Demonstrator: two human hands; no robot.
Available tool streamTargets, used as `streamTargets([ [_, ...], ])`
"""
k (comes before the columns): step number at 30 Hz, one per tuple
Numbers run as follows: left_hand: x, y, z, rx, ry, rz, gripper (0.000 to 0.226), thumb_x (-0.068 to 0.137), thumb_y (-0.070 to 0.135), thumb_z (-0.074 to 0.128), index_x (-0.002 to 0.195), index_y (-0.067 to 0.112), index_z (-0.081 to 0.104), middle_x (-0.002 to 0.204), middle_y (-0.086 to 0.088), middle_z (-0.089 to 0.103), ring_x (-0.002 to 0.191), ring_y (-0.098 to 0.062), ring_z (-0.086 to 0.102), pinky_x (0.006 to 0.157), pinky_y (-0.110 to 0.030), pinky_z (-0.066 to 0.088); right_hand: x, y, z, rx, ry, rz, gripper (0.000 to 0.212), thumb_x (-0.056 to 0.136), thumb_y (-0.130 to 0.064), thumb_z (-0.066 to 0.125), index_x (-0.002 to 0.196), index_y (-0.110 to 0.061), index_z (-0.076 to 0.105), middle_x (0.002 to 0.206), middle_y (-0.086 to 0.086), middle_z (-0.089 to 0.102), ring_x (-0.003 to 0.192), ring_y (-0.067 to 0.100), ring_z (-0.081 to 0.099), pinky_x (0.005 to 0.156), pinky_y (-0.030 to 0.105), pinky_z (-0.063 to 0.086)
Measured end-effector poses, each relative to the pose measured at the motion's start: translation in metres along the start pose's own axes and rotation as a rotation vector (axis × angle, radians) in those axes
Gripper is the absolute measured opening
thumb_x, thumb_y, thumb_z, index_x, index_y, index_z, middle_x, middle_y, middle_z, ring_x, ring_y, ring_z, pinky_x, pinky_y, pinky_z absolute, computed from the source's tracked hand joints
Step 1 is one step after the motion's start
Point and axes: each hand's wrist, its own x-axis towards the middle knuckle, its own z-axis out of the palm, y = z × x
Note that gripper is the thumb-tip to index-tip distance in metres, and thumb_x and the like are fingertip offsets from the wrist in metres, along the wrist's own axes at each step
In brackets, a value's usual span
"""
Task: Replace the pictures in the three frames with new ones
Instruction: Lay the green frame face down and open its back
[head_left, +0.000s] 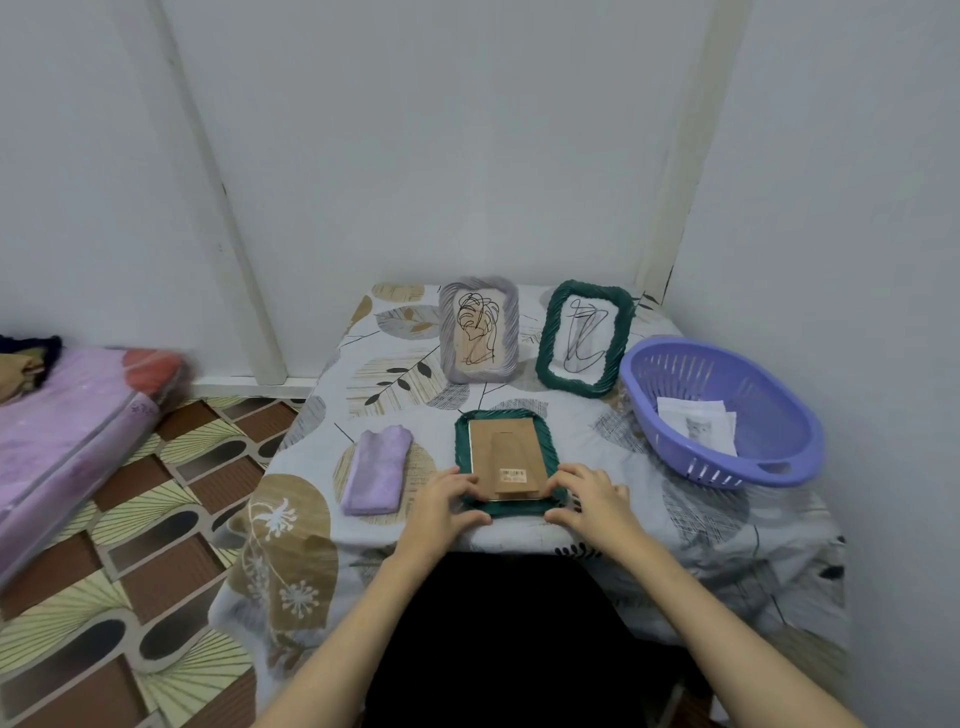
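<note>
While the face-down green frame lies at the desk's near edge, long axis running away from the person, the left hand pinches its near-left corner and the right hand its near-right, each grip curled on the rim, equally near

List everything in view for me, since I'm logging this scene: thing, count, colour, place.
face-down frame: 1, green, brown backing up, table front centre
standing frames: 2, grey and green, table rear
cloth: 1, lilac, folded, left of face-down frame
basket: 1, purple, table right
paper sheets: several, white, inside basket
tablecloth: 1, leaf-patterned, covering table
mattress: 1, pink, floor at left
left hand: grips frame's near left corner
right hand: grips near right corner
</note>
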Motion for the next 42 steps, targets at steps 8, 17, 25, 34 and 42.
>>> streamTargets([
  [8, 0.008, 0.014, 0.015, 0.037, -0.083, 0.029, 0.029, 0.064, 0.027, 0.081, 0.087, 0.011, 0.072, 0.117, -0.006, 0.065, 0.12, -0.02, 0.049, 0.098, -0.02, 0.029, -0.004, 0.019, -0.013, -0.042, -0.033, 0.016, 0.022, 0.08, -0.043, 0.063, 0.101, -0.035, 0.059, 0.135, -0.013, 0.043, 0.125, 0.019, 0.035, 0.095, 0.04, 0.026],
  [17, 0.022, 0.045, 0.027, -0.11, -0.057, -0.229, 0.045, 0.083, 0.05, 0.057, 0.089, 0.008, 0.072, 0.131, -0.022, 0.05, 0.128, -0.031, 0.041, 0.109, -0.039, 0.032, 0.014, -0.004, -0.013, 0.307, 0.044, 0.274, 0.039, 0.08, -0.06, 0.054, 0.089, -0.026, 0.07, 0.102, 0.0, 0.065, 0.113, 0.025, 0.048, 0.094, 0.039, 0.038],
  [25, 0.024, 0.049, 0.032, -0.153, 0.053, -0.195, 0.036, 0.066, 0.034, 0.081, 0.091, 0.012, 0.069, 0.14, -0.007, 0.04, 0.135, -0.021, 0.031, 0.107, -0.028, 0.025, 0.014, -0.01, -0.016, 0.657, 0.116, 0.298, 0.014, 0.072, -0.023, 0.076, 0.076, -0.019, 0.063, 0.074, -0.002, 0.06, 0.079, 0.014, 0.053, 0.069, 0.023, 0.039],
  [34, 0.025, 0.054, 0.015, -0.524, 0.132, -0.223, 0.076, 0.061, 0.004, 0.083, 0.126, 0.014, 0.046, 0.115, -0.006, 0.049, 0.087, -0.021, 0.058, 0.074, -0.034, 0.054, 0.017, -0.011, -0.016, 0.742, 0.115, 0.255, 0.019, 0.069, -0.015, 0.079, 0.085, -0.016, 0.068, 0.074, -0.008, 0.06, 0.077, 0.013, 0.056, 0.067, 0.02, 0.044],
  [42, 0.027, 0.017, -0.036, -0.564, 0.102, -0.313, 0.067, 0.066, -0.014, 0.072, 0.127, 0.005, 0.05, 0.121, -0.007, 0.051, 0.08, -0.004, 0.062, 0.059, -0.016, 0.056, 0.032, -0.006, -0.013, 0.524, 0.138, 0.249, 0.032, 0.081, -0.007, 0.062, 0.113, -0.009, 0.062, 0.109, 0.009, 0.062, 0.092, 0.021, 0.057, 0.084, 0.025, 0.044],
])
